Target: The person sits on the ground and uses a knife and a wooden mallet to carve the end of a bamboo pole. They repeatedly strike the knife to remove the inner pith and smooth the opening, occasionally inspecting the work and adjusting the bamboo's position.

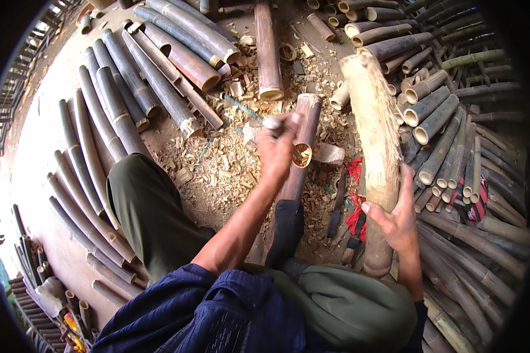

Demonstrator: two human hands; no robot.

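Observation:
My left hand [280, 147] is closed round a short tool with a rounded grey end [272, 122]; motion blurs it, and its other end is hidden. It is beside a brown bamboo tube [310, 112] lying before me, with an opening [302, 155] in its side holding pale chips. In my right hand [399, 220] is a thick wooden club [378, 147], thumb on one side and fingers on the other. The club stands nearly upright at the right of the tube, its upper part pale and frayed. A pale wood block [328, 154] lies against the tube.
Wood chips [218, 170] cover the ground around the tube. Long bamboo tubes [123, 112] lie in rows on the left; stacked ones [436, 117] crowd the right. Another tube [269, 53] lies ahead. A red cloth [355, 200] is beside the club. My black-covered foot [287, 226] is near the tube.

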